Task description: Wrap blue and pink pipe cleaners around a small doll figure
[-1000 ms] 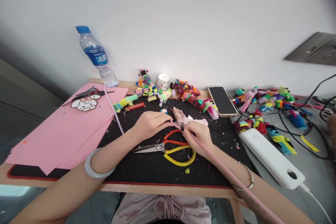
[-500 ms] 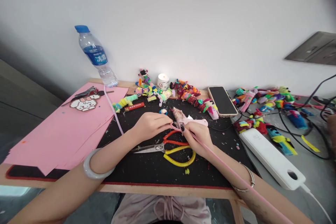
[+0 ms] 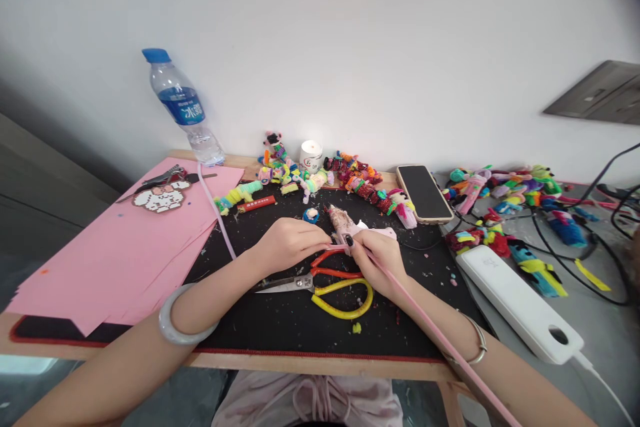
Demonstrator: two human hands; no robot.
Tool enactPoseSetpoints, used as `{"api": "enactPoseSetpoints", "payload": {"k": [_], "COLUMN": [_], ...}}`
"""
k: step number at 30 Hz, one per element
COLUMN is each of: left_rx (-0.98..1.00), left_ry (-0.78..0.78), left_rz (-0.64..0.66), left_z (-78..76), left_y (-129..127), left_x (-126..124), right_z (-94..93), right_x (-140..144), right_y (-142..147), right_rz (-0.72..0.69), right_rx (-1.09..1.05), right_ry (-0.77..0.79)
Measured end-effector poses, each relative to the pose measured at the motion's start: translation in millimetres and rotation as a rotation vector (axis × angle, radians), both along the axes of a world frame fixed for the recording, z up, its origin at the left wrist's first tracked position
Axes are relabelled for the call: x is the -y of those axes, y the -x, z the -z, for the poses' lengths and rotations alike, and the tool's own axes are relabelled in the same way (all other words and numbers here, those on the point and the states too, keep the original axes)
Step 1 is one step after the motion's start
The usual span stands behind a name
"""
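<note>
The wall (image 3: pixel 360 47) rises beyond the scissors (image 3: pixel 303 282), and beneath them runs the bench (image 3: pixel 320 363) with its black mat (image 3: pixel 280 330). Pink paper (image 3: pixel 120 253) lies stacked left of the scissors. The pink strip (image 3: pixel 430 321), thin but long, has its far end just beyond the red handle of the scissors; from there it runs along the right forearm, passing to the right of the yellow handle. The bottle (image 3: pixel 183 107) stands beyond the scissors and to their left, near the wall. Well to the right of the scissors lies the power bank (image 3: pixel 517 303). Just beyond the blades, the left hand (image 3: pixel 293 243) has its grip pinched on the strip near its end. The right hand (image 3: pixel 377 257), beyond the handles and to their right, has thumb and finger pressed together on the strip, close beside the left fingertips. The glue gun (image 3: pixel 341 221) lies directly beyond the handles, partly behind the right hand. The phone (image 3: pixel 424 192) is farther off to the right of the scissors. Beyond the blades are the cup (image 3: pixel 311 155) and, smaller, the red stick (image 3: pixel 256 203). A yellow scrap (image 3: pixel 357 327) sits just on the near side of the yellow handle.
</note>
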State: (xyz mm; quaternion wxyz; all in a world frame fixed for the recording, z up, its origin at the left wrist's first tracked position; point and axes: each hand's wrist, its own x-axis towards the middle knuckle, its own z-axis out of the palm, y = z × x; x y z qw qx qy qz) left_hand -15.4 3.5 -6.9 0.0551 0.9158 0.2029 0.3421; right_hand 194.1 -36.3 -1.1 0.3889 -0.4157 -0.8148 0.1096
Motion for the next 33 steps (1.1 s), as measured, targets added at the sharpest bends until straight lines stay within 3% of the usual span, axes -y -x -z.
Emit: {"api": "enactPoseSetpoints", "payload": {"k": [8, 16, 27, 30, 33], "left_rx": [0.040, 0.153, 0.089, 0.150, 0.244], "left_ry": [0.033, 0.266, 0.163, 0.271, 0.521], "left_rz": [0.010, -0.099, -0.004, -0.073, -0.137], "left_z": [1.3, -6.5, 0.7, -2.0, -5.5], "left_y": [-1.1, -3.5, -1.7, -3.5, -6.2], "left_x": [0.1, 0.3, -1.0, 0.2, 2.1], "right_z": [-0.6, -0.8, 1.1, 0.3, -0.2], "right_x": [-1.1, 0.9, 0.1, 0.4, 1.4], "right_y": [0.3, -0.2, 0.2, 0.1, -0.4], "right_rz": [0.008, 0.004, -0.010, -0.005, 0.008], "right_rx": [0.003, -0.026, -0.002, -0.009, -0.027], "right_ry": [0.032, 0.058, 0.029, 0.031, 0.021]}}
